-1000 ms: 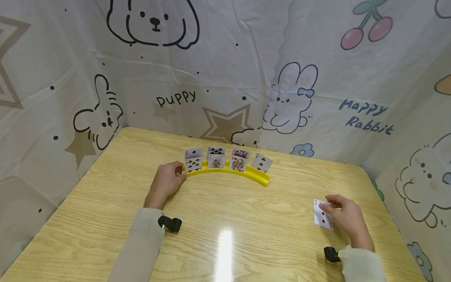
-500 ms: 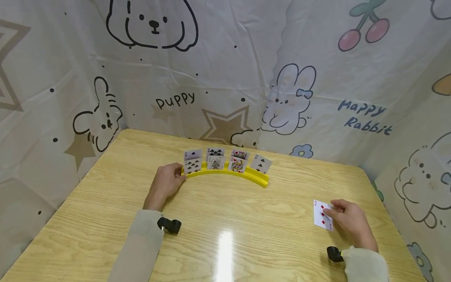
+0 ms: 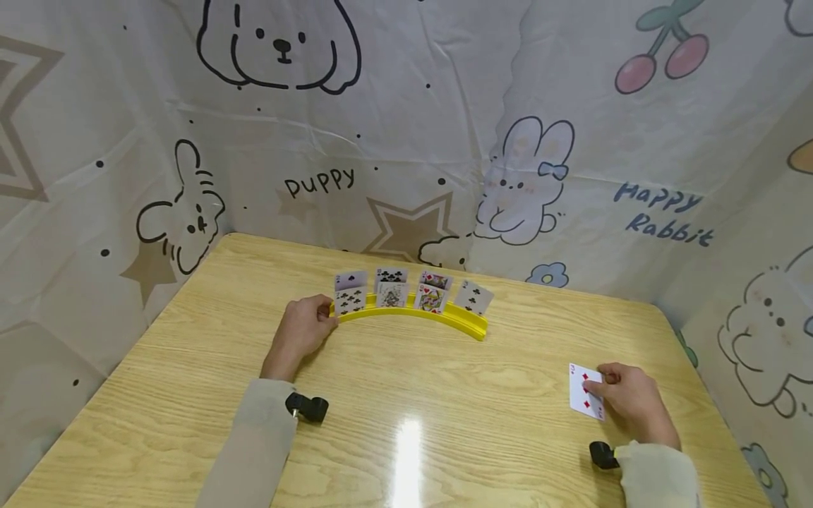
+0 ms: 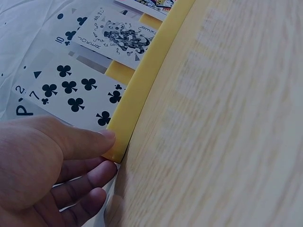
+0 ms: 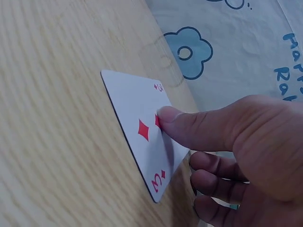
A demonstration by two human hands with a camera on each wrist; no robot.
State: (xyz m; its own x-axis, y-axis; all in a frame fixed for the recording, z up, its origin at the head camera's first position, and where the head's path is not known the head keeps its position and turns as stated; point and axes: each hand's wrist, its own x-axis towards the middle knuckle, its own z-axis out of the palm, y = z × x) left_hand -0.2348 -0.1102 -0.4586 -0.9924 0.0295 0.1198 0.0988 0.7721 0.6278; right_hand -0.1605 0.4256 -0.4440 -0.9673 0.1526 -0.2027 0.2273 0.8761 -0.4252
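My left hand [image 3: 301, 328] pinches the left end of a curved yellow card holder [image 3: 466, 322], its thumb on the front edge and fingers behind. In the left wrist view, a clubs card [image 4: 71, 90] stands right beside that thumb, with a joker [image 4: 118, 35] farther along the holder. To the right, my right hand [image 3: 631, 398] grips a three of diamonds [image 3: 579, 402] by its right side. Its thumb [image 5: 180, 124] presses on the card's face, over one diamond, in the right wrist view. The other fingers curl behind the card's edge.
Two rows of playing cards stand in the holder, among them a queen [image 3: 430, 299] and a clubs card [image 3: 473, 298] at the right. The wooden table [image 3: 483, 423] meets a printed cloth [image 3: 406, 127] at its back and sides.
My right hand has slid slightly down and right, its thumb moving from near the card's top corner to its right side. The left hand keeps its hold on the card holder.
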